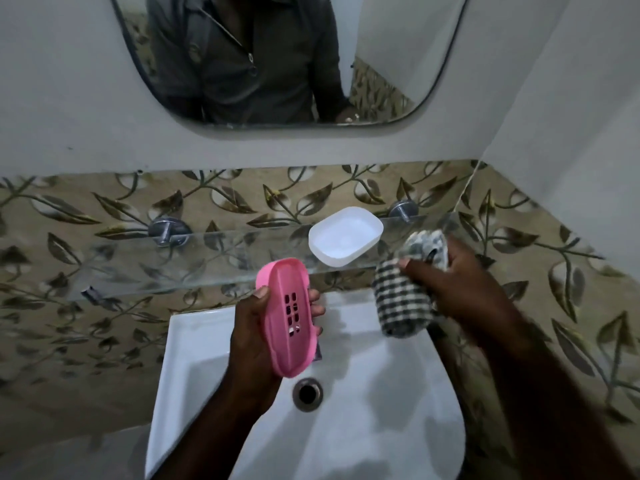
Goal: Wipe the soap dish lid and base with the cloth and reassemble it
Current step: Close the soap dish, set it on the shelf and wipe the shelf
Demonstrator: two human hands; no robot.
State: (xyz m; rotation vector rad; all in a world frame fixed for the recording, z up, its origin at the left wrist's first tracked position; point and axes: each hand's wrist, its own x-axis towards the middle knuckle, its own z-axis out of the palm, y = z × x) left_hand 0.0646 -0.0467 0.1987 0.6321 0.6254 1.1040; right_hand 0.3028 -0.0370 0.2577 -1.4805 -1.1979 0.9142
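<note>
- The pink base (287,317) (the slotted half, as I read it) is held on edge over the sink (381,427), near the middle of the view. The left hand (252,337) grips it, thumb on one long rim and fingers curled round the other.
- It looks like light, stiff, thin plastic, probably slick if damp. Holding it by the long rims leaves the slotted face free for wiping.
- At 3 o'clock from it, apart, the right hand (460,289) clutches the checked cloth (401,303) — soft, bunched, hanging below the fist.
- At 1 o'clock the white lid (344,237) lies hollow-up on the glass shelf (207,258), near its front edge, where a careless knock could tip it off.
- At 6 o'clock sits the drain (307,393); at 12, the mirror (277,64).
</note>
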